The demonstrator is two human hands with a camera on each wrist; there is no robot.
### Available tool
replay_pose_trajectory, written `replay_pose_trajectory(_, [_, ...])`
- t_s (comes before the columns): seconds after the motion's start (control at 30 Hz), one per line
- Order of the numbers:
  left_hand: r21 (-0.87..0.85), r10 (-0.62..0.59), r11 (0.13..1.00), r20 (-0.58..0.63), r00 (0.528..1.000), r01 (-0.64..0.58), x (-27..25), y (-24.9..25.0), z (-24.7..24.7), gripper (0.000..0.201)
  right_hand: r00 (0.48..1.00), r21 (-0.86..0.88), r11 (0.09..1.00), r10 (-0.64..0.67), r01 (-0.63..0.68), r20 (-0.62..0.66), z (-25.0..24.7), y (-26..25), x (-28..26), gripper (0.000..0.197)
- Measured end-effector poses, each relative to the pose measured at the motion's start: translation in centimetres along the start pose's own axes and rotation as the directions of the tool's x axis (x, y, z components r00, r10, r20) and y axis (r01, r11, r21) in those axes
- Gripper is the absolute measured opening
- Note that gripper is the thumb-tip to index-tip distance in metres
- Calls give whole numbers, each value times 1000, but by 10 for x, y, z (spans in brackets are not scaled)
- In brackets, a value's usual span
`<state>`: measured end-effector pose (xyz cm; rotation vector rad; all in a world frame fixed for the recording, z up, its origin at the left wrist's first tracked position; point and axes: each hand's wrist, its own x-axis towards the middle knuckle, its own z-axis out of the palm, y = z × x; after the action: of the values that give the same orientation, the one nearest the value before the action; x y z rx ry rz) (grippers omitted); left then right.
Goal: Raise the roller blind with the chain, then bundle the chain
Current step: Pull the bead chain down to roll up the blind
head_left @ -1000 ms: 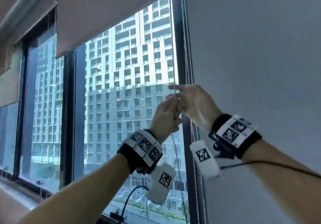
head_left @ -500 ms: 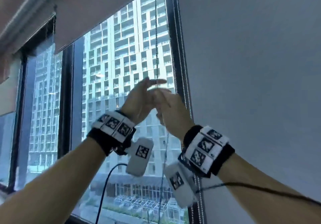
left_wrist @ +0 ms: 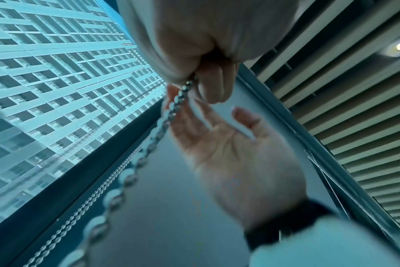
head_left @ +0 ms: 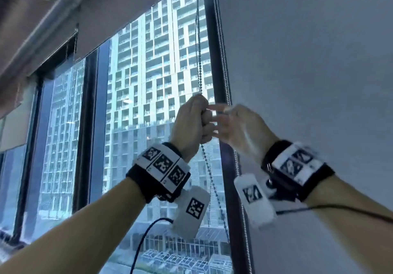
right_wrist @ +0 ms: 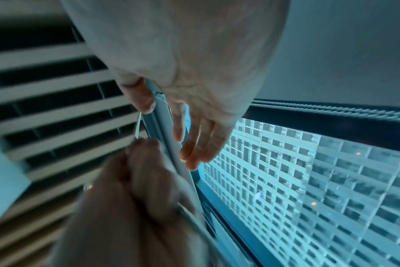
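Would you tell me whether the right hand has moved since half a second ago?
Yes. The right hand has shifted right: then mostly over the glass left of the dark window frame, now mostly right of it, open.

Two hands are up at the window: one left hand (head_left: 192,123), fisted round a bead chain (head_left: 198,46), and one right hand (head_left: 240,128) just right of it, fingers loose. Bead chains: one strand runs through the fist, and along the dark frame post (head_left: 214,65) to its right hang what look like two more strands (head_left: 223,61), though blur makes that count unsure. Roller blinds: one raised blind (head_left: 119,4) over the glass and one lowered blind (head_left: 308,82) on the right. Each wrist wears one marker band, two in all (head_left: 162,165) (head_left: 296,164). One ceiling light (left_wrist: 398,46) shows in the left wrist view.
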<state>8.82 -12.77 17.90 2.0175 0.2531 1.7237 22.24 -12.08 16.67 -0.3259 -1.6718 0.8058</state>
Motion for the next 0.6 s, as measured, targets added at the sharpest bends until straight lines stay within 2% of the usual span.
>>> replay_pose_trajectory(0.1, [75,-5,997,58,998,1,-18,-8,6,35,998,94,995,-32,36,-50,11,-30,20,34])
replay_pose_trajectory(0.2, [202,1,979,180,984,-38,-49,-31,13,33,997,161,986,-28,39,-69,23,-43,32,31])
replay_pose_trajectory(0.27, [162,-109,985,290,951,63,-76,-49,13,27,992,104,993,-39,52,-120,26,-38,33,35])
replay_pose_trajectory(0.3, [104,-192,981,324,926,167,-85,-53,9,19,986,36,997,-68,75,-150,27,-31,31,35])
replay_pose_trajectory(0.33, [81,-252,968,340,906,239,-90,-57,3,22,980,-39,994,-110,105,-167,28,-23,29,35])
replay_pose_trajectory(0.4, [110,-289,957,348,892,267,-80,-68,-10,32,966,-154,974,-190,164,-176,33,-11,25,38])
replay_pose_trajectory(0.5, [89,-245,969,262,933,229,-45,-57,-25,30,962,-209,959,-227,193,-151,46,-2,23,39])
replay_pose_trajectory(0.6, [-37,-152,986,197,969,162,-6,-26,-32,35,966,-242,948,-237,208,-100,52,6,14,37])
